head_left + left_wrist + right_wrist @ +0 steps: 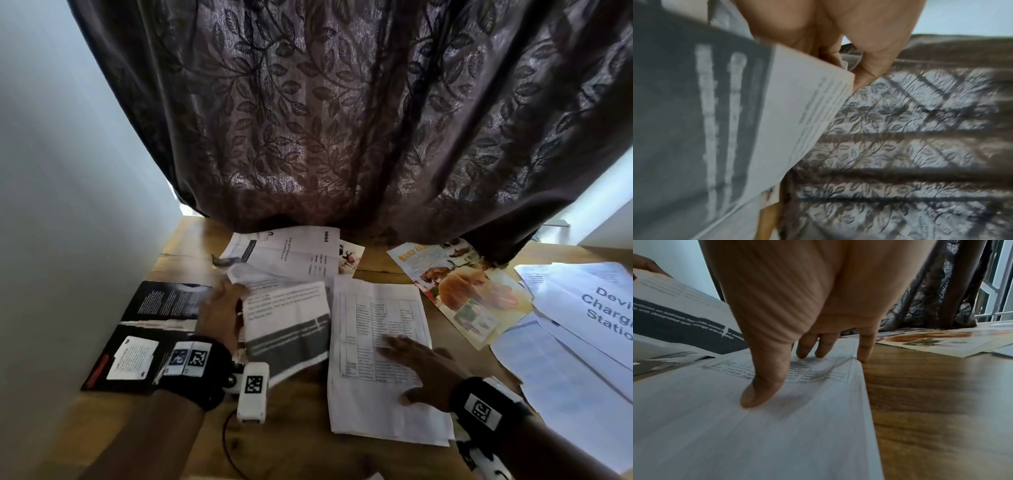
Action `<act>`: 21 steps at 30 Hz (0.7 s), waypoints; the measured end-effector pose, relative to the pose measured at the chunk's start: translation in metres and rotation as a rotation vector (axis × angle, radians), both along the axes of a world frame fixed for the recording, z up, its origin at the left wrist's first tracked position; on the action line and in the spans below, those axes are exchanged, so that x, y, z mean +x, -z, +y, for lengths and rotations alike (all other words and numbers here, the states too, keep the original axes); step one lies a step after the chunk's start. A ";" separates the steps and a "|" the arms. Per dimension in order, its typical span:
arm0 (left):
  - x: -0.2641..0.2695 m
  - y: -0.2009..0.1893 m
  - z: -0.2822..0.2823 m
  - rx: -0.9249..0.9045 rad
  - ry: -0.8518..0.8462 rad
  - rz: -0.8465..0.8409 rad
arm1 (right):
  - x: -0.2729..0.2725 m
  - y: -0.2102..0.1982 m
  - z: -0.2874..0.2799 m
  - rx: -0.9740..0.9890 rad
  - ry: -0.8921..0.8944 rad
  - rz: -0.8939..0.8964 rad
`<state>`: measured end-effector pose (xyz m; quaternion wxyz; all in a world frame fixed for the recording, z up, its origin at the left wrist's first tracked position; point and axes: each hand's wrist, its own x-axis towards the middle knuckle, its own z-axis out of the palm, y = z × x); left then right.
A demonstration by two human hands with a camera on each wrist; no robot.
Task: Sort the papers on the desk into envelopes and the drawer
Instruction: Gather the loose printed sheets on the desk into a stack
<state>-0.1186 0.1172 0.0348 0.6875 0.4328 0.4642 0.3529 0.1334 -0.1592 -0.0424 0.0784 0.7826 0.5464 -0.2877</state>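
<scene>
Hands: left hand pinches one banded sheet; right hand flat on table sheet.

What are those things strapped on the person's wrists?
Both forearms are bare, no sleeves. Each wrist wears a black band carrying white tags printed with black square codes. A white boxy unit with its own code tag and a thin dark cable sits by the left wrist.

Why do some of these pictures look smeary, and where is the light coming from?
Head view: daylight glows through the curtain, edges bend. Left wrist view: the gray-banded sheet is blurred. Right wrist view: the table sheet and desk smear nearby.
</scene>
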 end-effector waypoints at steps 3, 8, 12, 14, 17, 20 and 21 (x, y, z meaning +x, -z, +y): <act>-0.009 -0.032 0.004 -0.043 -0.043 -0.191 | 0.001 -0.001 0.000 0.006 -0.008 0.025; -0.007 -0.054 0.006 -0.063 0.045 -0.284 | 0.010 -0.013 0.005 0.088 0.044 0.021; 0.014 -0.073 -0.019 -0.192 0.228 -0.363 | 0.018 -0.052 0.020 0.451 0.424 0.293; 0.025 -0.078 -0.031 -0.265 0.311 -0.390 | 0.020 -0.071 0.031 0.610 0.680 0.660; 0.048 -0.071 -0.051 -0.327 0.369 -0.374 | 0.022 -0.085 0.035 0.598 0.983 1.203; 0.072 -0.048 -0.069 -0.141 0.329 -0.213 | 0.028 -0.083 0.020 0.554 1.069 1.366; 0.077 -0.035 -0.072 -0.062 0.340 -0.088 | 0.032 -0.078 0.014 0.570 1.054 1.310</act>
